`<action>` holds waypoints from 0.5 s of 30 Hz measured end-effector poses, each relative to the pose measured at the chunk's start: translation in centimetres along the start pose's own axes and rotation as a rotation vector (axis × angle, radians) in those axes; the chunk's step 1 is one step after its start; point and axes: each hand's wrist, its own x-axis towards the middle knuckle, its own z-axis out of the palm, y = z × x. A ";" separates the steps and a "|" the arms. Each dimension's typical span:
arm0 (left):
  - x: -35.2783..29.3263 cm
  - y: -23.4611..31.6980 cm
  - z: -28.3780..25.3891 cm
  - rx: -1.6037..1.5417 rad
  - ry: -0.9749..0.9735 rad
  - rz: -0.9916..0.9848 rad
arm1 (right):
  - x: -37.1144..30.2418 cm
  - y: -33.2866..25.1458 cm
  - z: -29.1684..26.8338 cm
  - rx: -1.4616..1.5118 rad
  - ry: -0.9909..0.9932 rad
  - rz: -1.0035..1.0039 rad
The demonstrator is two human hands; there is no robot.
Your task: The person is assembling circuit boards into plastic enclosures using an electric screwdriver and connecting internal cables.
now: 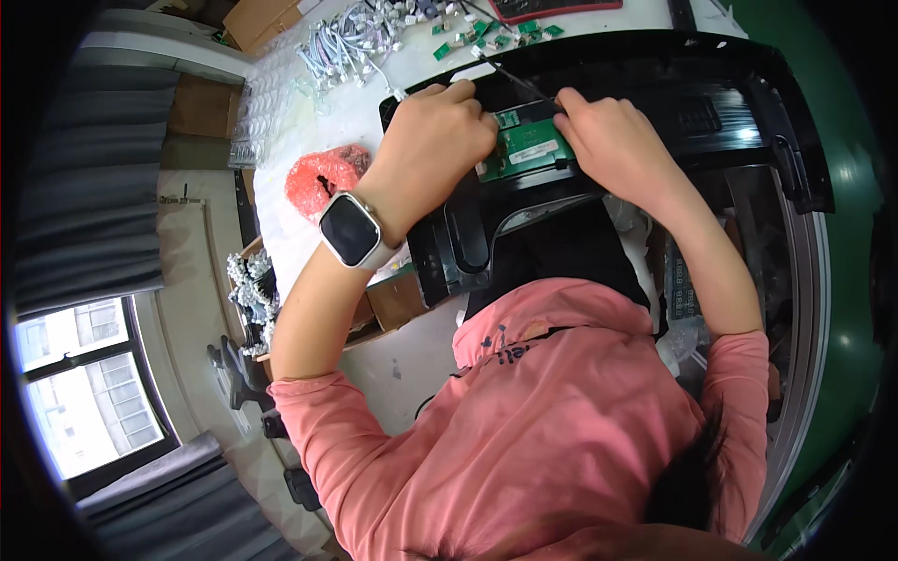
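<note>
A large black plastic panel (pixel 645 79) lies across the table's front edge, over my lap. On it sits a green circuit board (pixel 535 150) with a white label, and a smaller green board (pixel 506 120) lies just beyond. My left hand (pixel 440 136), a watch on its wrist, is curled at the board's left side; its fingertips are turned away, so what they hold is hidden. To the board's right, my right hand (pixel 608 140) pinches a thin black cable (pixel 514 77), which runs up and left to a small white end.
White cables (pixel 346 45) with connectors are heaped at the far left. Several small green boards (pixel 496 39) lie beyond the panel, near a red-edged tray (pixel 557 7). Pink bubble wrap (pixel 323 178) rests left of my wrist. Clear plastic trays (pixel 260 117) line the table's left edge.
</note>
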 end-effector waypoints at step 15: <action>2.9 3.9 -10.1 -0.964 0.595 -0.370 | -2.6 -4.7 -9.3 0.902 0.326 -0.351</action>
